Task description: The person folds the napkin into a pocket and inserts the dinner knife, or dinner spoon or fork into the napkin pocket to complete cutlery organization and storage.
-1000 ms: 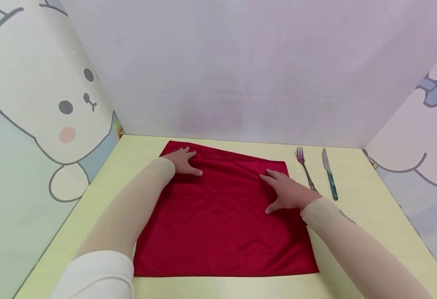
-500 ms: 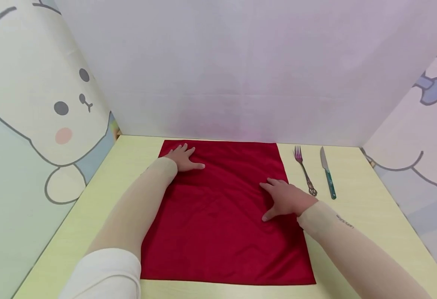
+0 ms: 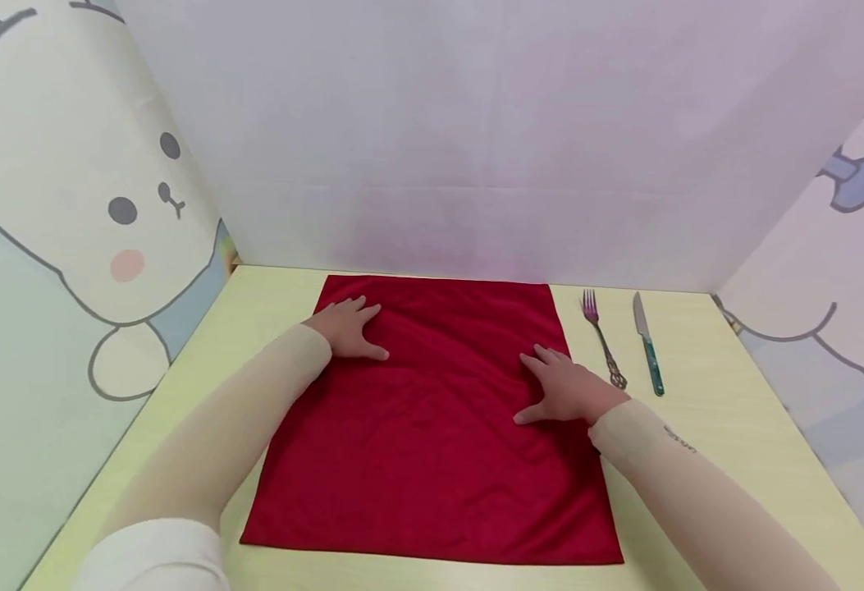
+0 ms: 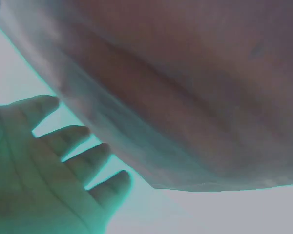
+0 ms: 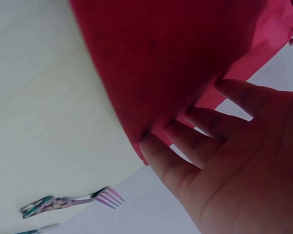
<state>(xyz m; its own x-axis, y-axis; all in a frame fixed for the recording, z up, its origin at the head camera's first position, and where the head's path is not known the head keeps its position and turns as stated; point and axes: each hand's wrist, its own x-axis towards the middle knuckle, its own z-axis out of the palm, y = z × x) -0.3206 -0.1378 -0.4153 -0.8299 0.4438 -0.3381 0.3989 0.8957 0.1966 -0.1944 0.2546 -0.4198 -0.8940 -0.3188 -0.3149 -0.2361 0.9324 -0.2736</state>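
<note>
Across the middle of the bench (image 3: pixel 705 427), a red cloth (image 3: pixel 424 460) lies spread out almost flat, its far edge near the back panel (image 3: pixel 476 148) and its near edge close to the person's side. Shallow creases are noted over its surface, with deeper folds towards the near right corner.

Left hand (image 3: pixel 346 330): placed over the far left part of the cloth, at its side edge. Grip spread wide, fingers extended and thumb set well apart, holding nothing. Whether the palm bears on the fabric cannot be told; the left wrist view is dark and tinted.

Right hand (image 3: pixel 568 390): placed over the right side edge of the cloth, palm down. Grip likewise spread, thumb apart from the fingers, with nothing grasped. The right wrist view shows the fingertips against the red fabric.

To the right of the cloth, and apart from it, a fork (image 3: pixel 604 341) lies with its tines towards the back panel. Just beyond it to the right lies a knife (image 3: pixel 649 349) with a green handle, blade also pointing to the back. Both forearms wear beige coverings; the right one (image 3: pixel 697 476) bears dark lettering.
</note>
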